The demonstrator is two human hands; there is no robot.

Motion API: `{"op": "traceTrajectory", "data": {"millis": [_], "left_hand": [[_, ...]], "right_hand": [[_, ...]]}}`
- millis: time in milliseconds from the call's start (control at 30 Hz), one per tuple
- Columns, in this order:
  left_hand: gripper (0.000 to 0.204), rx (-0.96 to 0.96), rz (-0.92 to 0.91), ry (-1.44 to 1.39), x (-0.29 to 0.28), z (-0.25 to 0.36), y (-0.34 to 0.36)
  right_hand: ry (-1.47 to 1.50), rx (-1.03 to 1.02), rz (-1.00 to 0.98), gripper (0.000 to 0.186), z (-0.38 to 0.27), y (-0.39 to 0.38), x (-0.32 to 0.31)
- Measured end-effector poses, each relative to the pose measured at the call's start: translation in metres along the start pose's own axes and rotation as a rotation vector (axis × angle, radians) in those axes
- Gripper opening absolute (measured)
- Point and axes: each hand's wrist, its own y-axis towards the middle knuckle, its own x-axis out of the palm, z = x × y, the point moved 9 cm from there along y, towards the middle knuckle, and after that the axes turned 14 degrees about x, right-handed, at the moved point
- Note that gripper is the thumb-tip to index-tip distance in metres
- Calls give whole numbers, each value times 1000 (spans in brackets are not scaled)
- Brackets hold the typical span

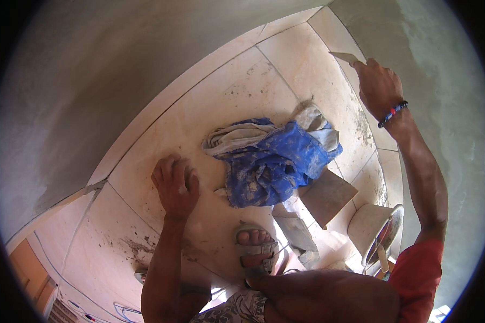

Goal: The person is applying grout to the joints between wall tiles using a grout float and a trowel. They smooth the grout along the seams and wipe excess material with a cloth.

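Sandaled foot (255, 249): you are resting it on the tiled floor (194, 121).
Bucket (365, 226): it is standing near the right wall (452, 107).
Left hand (176, 188): your fingers are curling loosely, released, near the floor; contact is unclear.
Blue cloth (275, 161): it is lying crumpled between your hands.
Right hand (380, 86): your fingers are grasping a pointed blade (344, 56) over the skirting tiles (333, 31); whether it is touching them is unclear.

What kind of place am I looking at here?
Probably a room being built or renovated: there are bare grey walls, a tiled floor with dirty smears, and a bucket near a loose square tile.
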Motion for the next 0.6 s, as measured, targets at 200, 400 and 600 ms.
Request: {"op": "traceTrajectory", "data": {"millis": [200,400,600], "left_hand": [[28,-15,-26,-17,0,-1,0],[29,-20,-23,-2,1,-1,-1],[29,-12,-11,-10,0,0,1]], "right_hand": [[244,106,-50,37,18,-18,-15],[615,321,-118,39,75,-21,11],[740,456,-95,41,106,-36,65]]}}
